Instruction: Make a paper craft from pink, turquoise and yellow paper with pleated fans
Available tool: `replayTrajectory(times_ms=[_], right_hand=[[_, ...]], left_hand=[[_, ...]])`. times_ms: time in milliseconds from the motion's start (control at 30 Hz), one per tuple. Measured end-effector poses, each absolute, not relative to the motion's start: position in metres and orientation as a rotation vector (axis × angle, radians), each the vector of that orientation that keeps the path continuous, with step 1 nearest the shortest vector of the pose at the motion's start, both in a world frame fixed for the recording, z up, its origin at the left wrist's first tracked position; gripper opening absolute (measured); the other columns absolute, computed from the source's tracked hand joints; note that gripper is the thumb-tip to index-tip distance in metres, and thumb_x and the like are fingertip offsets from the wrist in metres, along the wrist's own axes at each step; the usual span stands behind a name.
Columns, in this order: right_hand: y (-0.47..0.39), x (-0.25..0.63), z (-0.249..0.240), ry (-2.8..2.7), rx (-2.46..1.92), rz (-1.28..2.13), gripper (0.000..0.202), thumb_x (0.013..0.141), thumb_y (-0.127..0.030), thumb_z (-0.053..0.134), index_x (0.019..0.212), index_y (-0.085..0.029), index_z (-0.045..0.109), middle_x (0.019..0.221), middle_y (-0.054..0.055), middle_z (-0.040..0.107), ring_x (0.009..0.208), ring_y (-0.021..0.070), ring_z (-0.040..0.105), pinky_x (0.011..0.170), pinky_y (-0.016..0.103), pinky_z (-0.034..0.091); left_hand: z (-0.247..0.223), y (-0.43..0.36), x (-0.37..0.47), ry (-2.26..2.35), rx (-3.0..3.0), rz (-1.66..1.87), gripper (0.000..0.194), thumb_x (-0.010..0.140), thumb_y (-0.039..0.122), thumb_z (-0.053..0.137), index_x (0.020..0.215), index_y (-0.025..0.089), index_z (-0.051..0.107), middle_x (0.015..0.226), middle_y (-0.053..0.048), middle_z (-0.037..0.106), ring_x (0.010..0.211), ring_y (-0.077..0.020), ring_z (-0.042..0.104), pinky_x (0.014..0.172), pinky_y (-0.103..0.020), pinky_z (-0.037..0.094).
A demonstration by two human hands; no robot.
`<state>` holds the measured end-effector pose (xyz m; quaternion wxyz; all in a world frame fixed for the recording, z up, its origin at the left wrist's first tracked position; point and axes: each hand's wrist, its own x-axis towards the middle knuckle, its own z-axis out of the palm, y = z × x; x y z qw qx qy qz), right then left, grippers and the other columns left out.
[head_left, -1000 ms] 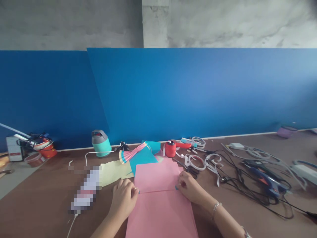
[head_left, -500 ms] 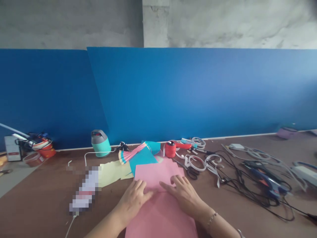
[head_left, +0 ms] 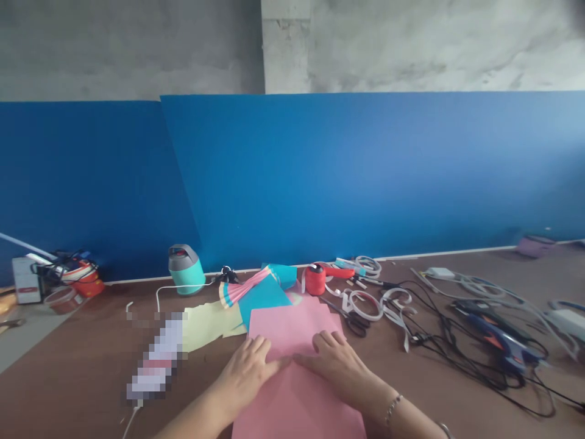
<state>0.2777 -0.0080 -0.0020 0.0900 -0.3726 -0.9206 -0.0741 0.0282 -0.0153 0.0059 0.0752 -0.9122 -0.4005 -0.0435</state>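
A stack of pink paper [head_left: 297,408] lies in front of me, reaching from the lower edge of the view toward the far side of the table. My left hand [head_left: 249,369] is on its left side, fingers bent together and thumb stretched inward along the paper. On the right side, my right hand [head_left: 336,360] mirrors it, its thumb pointing left. The two thumb tips nearly meet at the middle of the top sheet. Both hands press and hold the sheet; the undersides of the fingers are hidden.
Beyond lie blue paper [head_left: 262,302], a striped pleated paper fan [head_left: 247,286] and pale yellow paper [head_left: 208,323]. Black-handled scissors [head_left: 356,323], a red spool [head_left: 315,280] and white ribbon [head_left: 365,305] sit right. A glue gun [head_left: 498,344], cables and a turquoise container [head_left: 187,271] stand around.
My right hand's fingers have drawn slightly closer together and lower, and its thumb has come nearer the left thumb. The whole view has shifted a little; the paper stack stays in place.
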Motion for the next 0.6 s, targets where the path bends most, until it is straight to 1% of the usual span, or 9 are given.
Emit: replayTrajectory(times_ms=[67, 133, 167, 233, 300, 333, 400, 467, 600], right_hand=[[-0.008, 0.279, -0.002, -2.74, -1.122, -0.201, 0.054, 0.079, -0.012, 0.052, 0.126, -0.039, 0.049, 0.085, 0.005, 0.051, 0.079, 0.0197, 0.043, 0.071, 0.031, 0.029], [-0.008, 0.282, -0.002, -2.726, -1.137, -0.19, 0.052, 0.079, -0.011, 0.052, 0.125, -0.038, 0.051, 0.089, 0.005, 0.053, 0.084, 0.02, 0.045, 0.073, 0.031, 0.03], [-0.007, 0.285, -0.002, -2.716, -1.141, -0.189, 0.052, 0.08, -0.011, 0.052, 0.124, -0.038, 0.051, 0.093, 0.006, 0.055, 0.087, 0.0205, 0.046, 0.074, 0.032, 0.03], [-0.007, 0.293, -0.003, -2.705, -1.135, -0.187, 0.05, 0.081, -0.012, 0.05, 0.124, -0.038, 0.052, 0.107, 0.008, 0.056, 0.097, 0.0223, 0.047, 0.078, 0.033, 0.032], [-0.006, 0.301, -0.005, -2.707, -1.122, -0.192, 0.047, 0.082, -0.015, 0.051, 0.123, -0.038, 0.053, 0.122, 0.008, 0.052, 0.108, 0.0253, 0.045, 0.082, 0.036, 0.034], [-0.005, 0.305, -0.006, -2.707, -1.123, -0.201, 0.047, 0.082, -0.015, 0.051, 0.122, -0.038, 0.055, 0.127, 0.008, 0.05, 0.113, 0.027, 0.043, 0.085, 0.037, 0.034], [-0.005, 0.312, -0.008, -2.7, -1.137, -0.23, 0.048, 0.08, -0.013, 0.05, 0.121, -0.038, 0.056, 0.134, 0.007, 0.047, 0.121, 0.0294, 0.039, 0.089, 0.041, 0.034], [-0.005, 0.317, -0.009, -2.703, -1.147, -0.241, 0.052, 0.078, -0.009, 0.049, 0.121, -0.038, 0.056, 0.137, 0.007, 0.045, 0.125, 0.0302, 0.037, 0.091, 0.043, 0.034], [-0.007, 0.326, -0.007, -2.717, -1.156, -0.166, 0.057, 0.076, -0.008, 0.048, 0.124, -0.039, 0.053, 0.142, 0.005, 0.041, 0.129, 0.0292, 0.035, 0.097, 0.046, 0.034]], left_hand=[[0.008, -0.016, 0.026, -1.223, -2.752, -0.119, 0.054, 0.088, 0.009, 0.045, 0.129, 0.044, 0.043, 0.089, -0.003, 0.053, 0.086, -0.02, 0.049, 0.077, -0.032, 0.043], [0.009, -0.018, 0.023, -1.234, -2.774, -0.102, 0.055, 0.085, 0.006, 0.046, 0.128, 0.041, 0.045, 0.091, -0.003, 0.055, 0.087, -0.0199, 0.051, 0.075, -0.031, 0.044], [0.009, -0.019, 0.02, -1.23, -2.781, -0.109, 0.055, 0.083, 0.005, 0.047, 0.127, 0.038, 0.047, 0.096, -0.004, 0.056, 0.09, -0.0203, 0.051, 0.076, -0.031, 0.044], [0.009, -0.021, 0.014, -1.196, -2.779, -0.17, 0.052, 0.081, 0.005, 0.048, 0.124, 0.034, 0.051, 0.114, -0.005, 0.054, 0.102, -0.0217, 0.05, 0.082, -0.033, 0.045], [0.008, -0.022, 0.006, -1.157, -2.746, -0.267, 0.046, 0.083, 0.006, 0.047, 0.12, 0.032, 0.055, 0.132, -0.005, 0.046, 0.115, -0.0235, 0.044, 0.09, -0.036, 0.043], [0.007, -0.022, 0.002, -1.143, -2.725, -0.313, 0.044, 0.083, 0.007, 0.046, 0.117, 0.032, 0.057, 0.137, -0.004, 0.043, 0.119, -0.0243, 0.041, 0.093, -0.038, 0.042], [0.005, -0.022, -0.008, -1.143, -2.681, -0.386, 0.043, 0.084, 0.006, 0.046, 0.113, 0.033, 0.061, 0.138, -0.002, 0.042, 0.123, -0.0253, 0.038, 0.095, -0.04, 0.041], [0.005, -0.024, -0.017, -1.159, -2.647, -0.415, 0.046, 0.081, 0.003, 0.046, 0.112, 0.034, 0.062, 0.139, -0.002, 0.042, 0.127, -0.0261, 0.035, 0.097, -0.043, 0.041], [0.005, -0.03, -0.031, -1.176, -2.661, -0.381, 0.055, 0.078, 0.004, 0.047, 0.121, 0.036, 0.055, 0.144, 0.0, 0.037, 0.131, -0.0264, 0.031, 0.102, -0.046, 0.038]])
